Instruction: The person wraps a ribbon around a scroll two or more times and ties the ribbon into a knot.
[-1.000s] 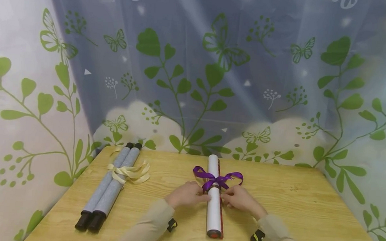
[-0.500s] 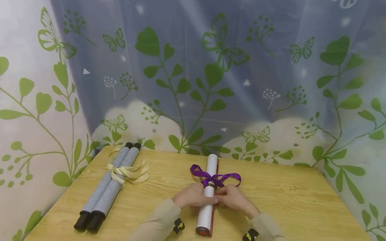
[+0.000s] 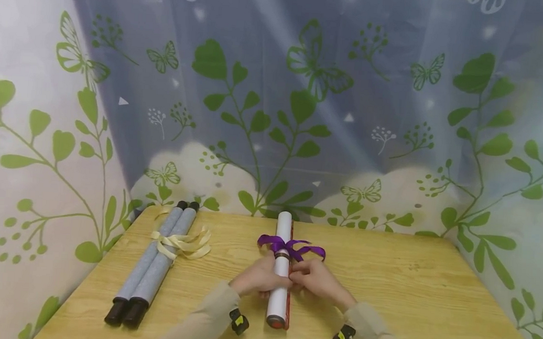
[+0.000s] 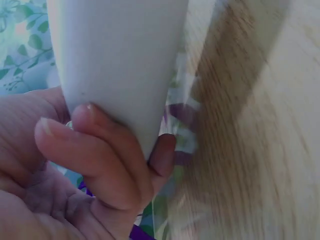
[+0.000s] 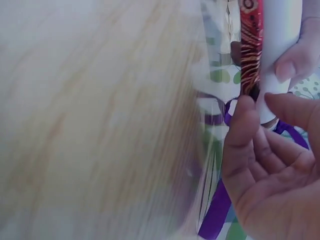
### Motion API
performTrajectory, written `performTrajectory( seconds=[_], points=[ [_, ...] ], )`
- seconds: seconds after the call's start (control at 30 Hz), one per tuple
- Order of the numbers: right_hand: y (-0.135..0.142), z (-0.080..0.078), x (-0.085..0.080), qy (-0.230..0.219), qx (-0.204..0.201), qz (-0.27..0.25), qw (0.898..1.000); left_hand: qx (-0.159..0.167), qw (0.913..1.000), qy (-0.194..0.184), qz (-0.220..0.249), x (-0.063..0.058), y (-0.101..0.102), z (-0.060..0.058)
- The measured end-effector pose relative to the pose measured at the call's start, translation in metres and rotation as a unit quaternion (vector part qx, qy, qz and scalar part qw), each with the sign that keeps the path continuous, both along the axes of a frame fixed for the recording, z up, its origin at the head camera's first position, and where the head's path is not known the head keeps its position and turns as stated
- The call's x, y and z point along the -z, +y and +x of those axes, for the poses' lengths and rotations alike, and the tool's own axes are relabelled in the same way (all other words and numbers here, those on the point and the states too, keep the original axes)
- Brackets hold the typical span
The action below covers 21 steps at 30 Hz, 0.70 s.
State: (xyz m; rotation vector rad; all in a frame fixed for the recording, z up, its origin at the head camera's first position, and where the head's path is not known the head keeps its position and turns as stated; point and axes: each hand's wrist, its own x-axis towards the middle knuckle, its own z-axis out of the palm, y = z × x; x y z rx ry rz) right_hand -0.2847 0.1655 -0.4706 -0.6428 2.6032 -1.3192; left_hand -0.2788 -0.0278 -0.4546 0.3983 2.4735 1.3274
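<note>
A white rolled scroll (image 3: 280,288) with a dark end cap lies lengthwise on the wooden table. A red patterned edge (image 5: 251,47) runs along its right side. Round its middle a purple ribbon (image 3: 298,249) is tied in a bow. My left hand (image 3: 260,277) grips the scroll just below the bow, thumb across the top; in the left wrist view its fingers curl against the white surface. From the right side, my right hand (image 3: 319,281) pinches the scroll's red edge between thumb and index finger, as the right wrist view shows.
Two grey-blue scrolls (image 3: 157,265) with dark knobs lie side by side at the left of the table (image 3: 409,294), tied with a cream ribbon (image 3: 186,243). Behind the table hangs a curtain (image 3: 256,110) printed with green leaves and butterflies.
The white scroll and its purple bow have shifted left in steps, with both hands moving along. The grey-blue scrolls stay where they were.
</note>
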Motion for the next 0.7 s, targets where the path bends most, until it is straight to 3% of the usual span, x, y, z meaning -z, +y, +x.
performTrajectory(
  seconds=[0.2,0.4,0.53,0.7],
  points=[
    [0.000,0.002,-0.003,-0.043,-0.027,-0.035,0.998,-0.013,0.9998,0.007,0.011,-0.011,-0.020,0.000],
    [0.010,0.007,-0.007,0.033,0.041,0.019,0.998,-0.023,0.9990,0.033,0.020,-0.021,-0.052,-0.008],
    [0.023,0.009,-0.010,0.079,0.084,0.061,0.991,-0.040,0.9983,0.030,0.027,-0.029,-0.077,-0.012],
    [0.045,0.007,-0.009,0.097,0.138,0.107,0.980,-0.057,0.9977,0.020,0.032,-0.039,-0.107,-0.015]
  ],
)
